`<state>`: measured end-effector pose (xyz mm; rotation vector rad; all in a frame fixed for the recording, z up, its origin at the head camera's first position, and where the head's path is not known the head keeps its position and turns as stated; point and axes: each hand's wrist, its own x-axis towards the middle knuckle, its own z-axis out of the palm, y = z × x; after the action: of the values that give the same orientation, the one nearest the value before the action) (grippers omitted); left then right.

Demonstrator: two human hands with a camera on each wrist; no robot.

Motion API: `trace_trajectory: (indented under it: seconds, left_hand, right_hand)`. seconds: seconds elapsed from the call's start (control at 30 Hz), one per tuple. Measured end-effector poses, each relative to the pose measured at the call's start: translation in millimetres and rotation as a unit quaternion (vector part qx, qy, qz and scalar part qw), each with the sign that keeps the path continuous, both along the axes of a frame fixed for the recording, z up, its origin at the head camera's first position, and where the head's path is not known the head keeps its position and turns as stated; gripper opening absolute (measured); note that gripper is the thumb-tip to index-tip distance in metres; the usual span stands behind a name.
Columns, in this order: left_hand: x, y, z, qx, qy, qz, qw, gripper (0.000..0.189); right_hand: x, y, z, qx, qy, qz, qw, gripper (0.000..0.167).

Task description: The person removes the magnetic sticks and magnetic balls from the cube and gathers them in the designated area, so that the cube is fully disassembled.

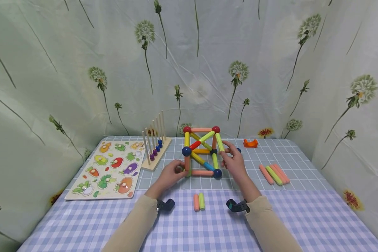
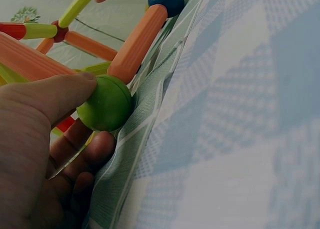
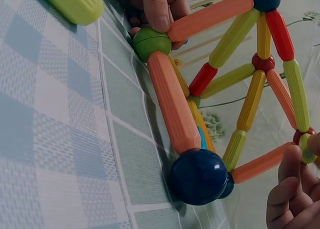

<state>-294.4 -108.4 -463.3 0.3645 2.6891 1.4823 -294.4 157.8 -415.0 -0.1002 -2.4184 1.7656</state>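
Observation:
A box-like frame of magnetic sticks and balls stands at the middle of the table, with a salmon stick (image 1: pixel 202 173) along its lower front. My left hand (image 1: pixel 173 174) grips the green ball (image 2: pixel 105 103) at the lower front left corner, thumb on top and fingers underneath. A blue ball (image 1: pixel 217 173) forms the lower front right corner; another blue ball (image 1: pixel 186 151) sits above the green one. My right hand (image 1: pixel 234 162) pinches the lower end of a lime stick (image 1: pixel 219 141), whose upper end meets the red ball (image 1: pixel 216 130) at the back right top.
Two short sticks (image 1: pixel 199 202) lie in front of the frame. Several more sticks (image 1: pixel 274 174) lie at the right, behind them an orange curved piece (image 1: pixel 250 143). A vegetable puzzle board (image 1: pixel 135 144) and a wooden peg stand (image 1: pixel 148 166) with beads are on the left.

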Motion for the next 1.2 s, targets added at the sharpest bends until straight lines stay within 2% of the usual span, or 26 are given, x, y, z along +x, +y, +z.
trace_trajectory:
  seconds: [0.57,0.67,0.73,0.83,0.97,1.2]
  left_hand:
    - [1.1,-0.4,-1.3,0.000,0.005,-0.001,1.0000,0.025]
    - [0.8,-0.3,-1.3,0.003,0.004,0.000,1.0000,0.025]
    - [0.6,-0.3,-1.2,0.003,0.004,0.000,1.0000,0.025]
    - [0.5,-0.2,-0.9,0.001,0.005,-0.001,1.0000,0.025]
    - [0.5,-0.1,-0.1,0.003,0.001,0.001,1.0000,0.026]
    - [0.9,-0.2,-0.1,0.000,0.003,0.003,1.0000,0.026]
  right_hand:
    - [-6.1,12,-7.1,0.031,-0.035,-0.026,0.9986,0.044]
    - [-6.4,14,-6.0,0.055,-0.032,-0.038,0.9973,0.046]
    - [-5.8,15,-4.1,0.088,-0.017,-0.047,0.9948,0.046]
    - [-4.5,18,-0.3,0.165,0.025,-0.068,0.9835,0.044]
    - [-3.0,21,5.1,0.267,0.075,-0.089,0.9567,0.043]
    - [0.5,22,12.5,0.349,0.089,-0.109,0.9264,0.042]
